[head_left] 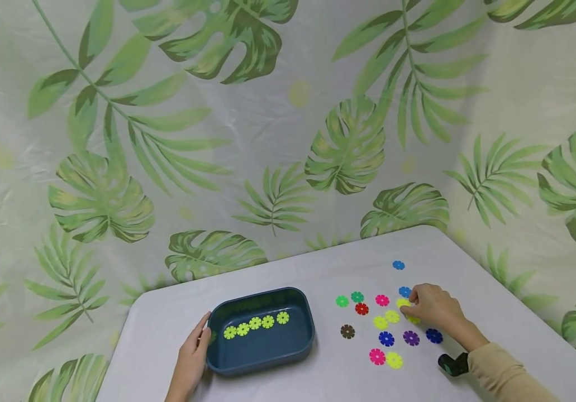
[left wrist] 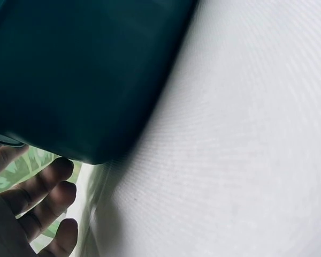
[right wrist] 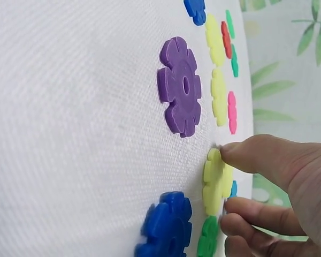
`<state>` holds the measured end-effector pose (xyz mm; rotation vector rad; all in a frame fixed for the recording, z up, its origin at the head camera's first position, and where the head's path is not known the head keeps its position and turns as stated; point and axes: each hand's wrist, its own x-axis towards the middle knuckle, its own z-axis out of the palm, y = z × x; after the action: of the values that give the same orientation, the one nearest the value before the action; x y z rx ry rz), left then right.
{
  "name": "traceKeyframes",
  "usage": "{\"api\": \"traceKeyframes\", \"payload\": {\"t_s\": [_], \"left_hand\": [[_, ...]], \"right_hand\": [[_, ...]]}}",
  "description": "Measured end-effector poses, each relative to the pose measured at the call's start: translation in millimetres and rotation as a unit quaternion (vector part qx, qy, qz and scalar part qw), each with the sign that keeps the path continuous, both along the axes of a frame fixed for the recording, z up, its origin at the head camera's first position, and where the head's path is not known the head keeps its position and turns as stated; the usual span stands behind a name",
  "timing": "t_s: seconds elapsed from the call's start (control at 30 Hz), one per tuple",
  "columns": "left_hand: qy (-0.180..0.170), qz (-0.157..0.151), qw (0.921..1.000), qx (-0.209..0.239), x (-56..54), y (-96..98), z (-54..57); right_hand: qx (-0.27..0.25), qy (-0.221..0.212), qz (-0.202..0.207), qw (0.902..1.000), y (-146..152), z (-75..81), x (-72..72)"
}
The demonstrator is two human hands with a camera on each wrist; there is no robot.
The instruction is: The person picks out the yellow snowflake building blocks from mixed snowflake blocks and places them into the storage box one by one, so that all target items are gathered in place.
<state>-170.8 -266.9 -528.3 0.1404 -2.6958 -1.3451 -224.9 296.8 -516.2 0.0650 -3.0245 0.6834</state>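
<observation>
My left hand (head_left: pixel 193 353) grips the left end of a dark blue tray (head_left: pixel 260 365), its thumb at the rim. In the left wrist view the fingers (left wrist: pixel 48 206) lie beside the tray's dark outer wall (left wrist: pixel 85 80). A row of several yellow flower discs (head_left: pixel 255 323) lies inside the tray. My right hand (head_left: pixel 433 306) is low over the loose discs, pinching a yellow flower disc (right wrist: pixel 228 179) between thumb and fingers. Another yellow disc (right wrist: pixel 212 184) lies right against it, nearer the right wrist camera. A purple disc (right wrist: pixel 181 88) lies close by.
Around the right hand lie a brown disc (head_left: pixel 347 331), a red disc (head_left: pixel 361 309), pink discs (head_left: pixel 377 357), and several green, blue and yellow ones. A black object (head_left: pixel 452 364) is by the right wrist. Leaf-patterned cloth (head_left: pixel 267 139) hangs behind the white table (head_left: pixel 328 385).
</observation>
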Motion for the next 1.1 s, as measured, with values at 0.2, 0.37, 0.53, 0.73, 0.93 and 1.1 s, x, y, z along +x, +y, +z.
{"api": "traceKeyframes", "payload": {"t_s": [0.2, 0.37, 0.53, 0.73, 0.93, 1.1], "left_hand": [[-0.005, 0.0, 1.0, 0.001, -0.7, -0.5, -0.5], [0.002, -0.002, 1.0, 0.001, -1.7, -0.3, -1.4], [0.003, -0.002, 1.0, -0.002, -1.9, -0.1, -1.4], [0.005, -0.006, 1.0, 0.001, -1.1, 1.2, -0.4], [0.014, -0.006, 0.9999, 0.002, -0.3, 0.6, -0.6], [0.015, -0.005, 0.9999, 0.003, -0.7, -0.1, -1.9]], "right_hand": [[-0.002, -0.001, 0.007, 1.0, -3.1, 0.5, -1.8], [-0.006, 0.003, 0.01, 0.9999, -4.9, 0.1, -3.0], [-0.005, -0.001, 0.009, 0.9999, -6.0, -1.6, -5.8], [-0.001, 0.001, 0.018, 0.9998, -9.7, 2.6, -12.0], [-0.001, 0.042, 0.059, 0.9974, -30.0, 25.5, -24.9], [-0.005, 0.083, 0.107, 0.9909, -65.1, 46.7, -39.5]]}}
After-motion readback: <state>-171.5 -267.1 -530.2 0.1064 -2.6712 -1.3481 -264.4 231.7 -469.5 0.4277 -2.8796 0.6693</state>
